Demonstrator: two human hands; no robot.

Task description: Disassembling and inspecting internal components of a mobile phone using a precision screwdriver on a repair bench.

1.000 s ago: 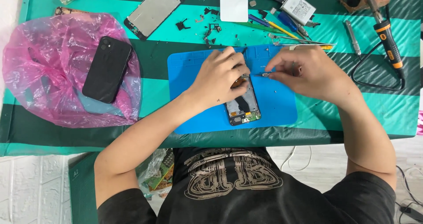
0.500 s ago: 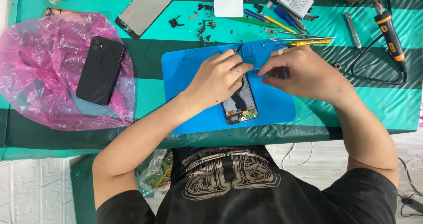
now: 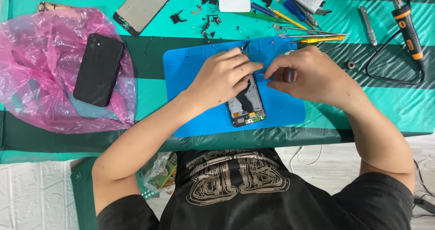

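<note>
Opened phone (image 3: 247, 107): one, on blue mat (image 3: 190, 67).
Left hand (image 3: 224, 78): grasping the phone's upper part.
Right hand (image 3: 308, 74): pinching a thin tool, too small to identify.
Black phone (image 3: 98, 69): one, on pink bag (image 3: 31, 76).
Bench (image 3: 385, 103): green-striped cover.

A single head-worn camera looks almost straight down from above the person's chest, close over the blue work mat (image 3: 190, 71) and striped green tablecloth (image 3: 389, 98). Table's far edge lies at top, the person's torso at bottom.
</note>
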